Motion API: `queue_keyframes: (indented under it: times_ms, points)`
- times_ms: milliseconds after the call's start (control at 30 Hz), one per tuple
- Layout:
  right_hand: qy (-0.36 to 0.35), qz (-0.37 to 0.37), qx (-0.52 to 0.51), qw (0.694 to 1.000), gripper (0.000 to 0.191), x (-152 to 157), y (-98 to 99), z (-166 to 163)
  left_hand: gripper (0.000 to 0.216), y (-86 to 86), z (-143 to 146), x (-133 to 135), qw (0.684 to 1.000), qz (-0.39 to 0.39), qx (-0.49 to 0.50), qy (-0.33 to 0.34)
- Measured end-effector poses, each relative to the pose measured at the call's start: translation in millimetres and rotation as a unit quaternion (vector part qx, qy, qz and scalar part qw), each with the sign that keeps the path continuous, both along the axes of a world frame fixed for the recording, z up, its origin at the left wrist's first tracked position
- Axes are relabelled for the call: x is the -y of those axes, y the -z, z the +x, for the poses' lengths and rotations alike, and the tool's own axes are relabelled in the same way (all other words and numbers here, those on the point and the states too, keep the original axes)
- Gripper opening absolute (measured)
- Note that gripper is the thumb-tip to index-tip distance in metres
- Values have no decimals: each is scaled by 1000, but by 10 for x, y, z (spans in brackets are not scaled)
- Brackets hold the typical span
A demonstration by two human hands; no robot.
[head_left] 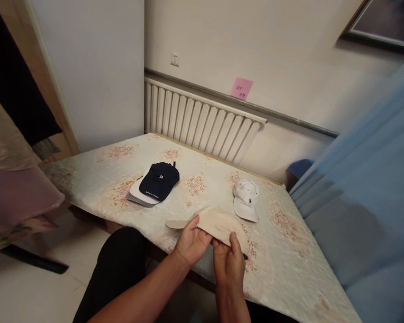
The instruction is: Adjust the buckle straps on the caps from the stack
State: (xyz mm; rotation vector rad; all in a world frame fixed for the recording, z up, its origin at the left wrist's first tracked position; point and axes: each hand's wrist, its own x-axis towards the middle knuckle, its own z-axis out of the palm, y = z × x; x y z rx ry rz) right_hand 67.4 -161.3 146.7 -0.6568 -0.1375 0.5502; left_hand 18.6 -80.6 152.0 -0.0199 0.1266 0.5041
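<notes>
A beige baseball cap (218,222) is held above the near side of the bed, its brim pointing left. My left hand (193,242) grips its lower edge near the brim, thumb outside and fingers underneath. Farther right on the same edge, my right hand (229,260) pinches the cap with its thumb on the outer face. To the left lies a navy baseball cap (160,179) stacked on a white one and a grey brim (143,202). Beyond my hands on the right sits a white baseball cap (246,197) with a small dark logo.
The flower-patterned cover (202,172) spreads under the caps. Behind it stand a white radiator (202,121) and a wall with a pink note (241,88). A blue curtain (366,179) hangs at the right. A draped pink cloth (18,197) is at the left.
</notes>
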Motion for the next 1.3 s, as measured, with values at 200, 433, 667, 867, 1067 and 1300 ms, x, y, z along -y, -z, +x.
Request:
queue_keyframes:
  times_ms: [200,433,667,867,1067,1300]
  points:
    - [20,5,26,999,51,62,-35,54,46,-24,-34,-96,999,-17,-30,-16]
    - [17,25,51,998,48,101,-55,76,43,-5,-46,-124,997,-10,-56,-44]
    - [27,-9,69,997,56,39,-2,-63,48,12,35,74,999,5,-42,-3]
    - [81,-112,50,989,58,-10,106,-76,47,14,39,192,999,24,-26,28]
    - [32,-68,24,997,55,13,75,-10,45,-28,-26,125,999,29,-12,14]
    - [35,-58,49,996,50,89,153,92,53,-30,-91,-31,998,41,16,-39]
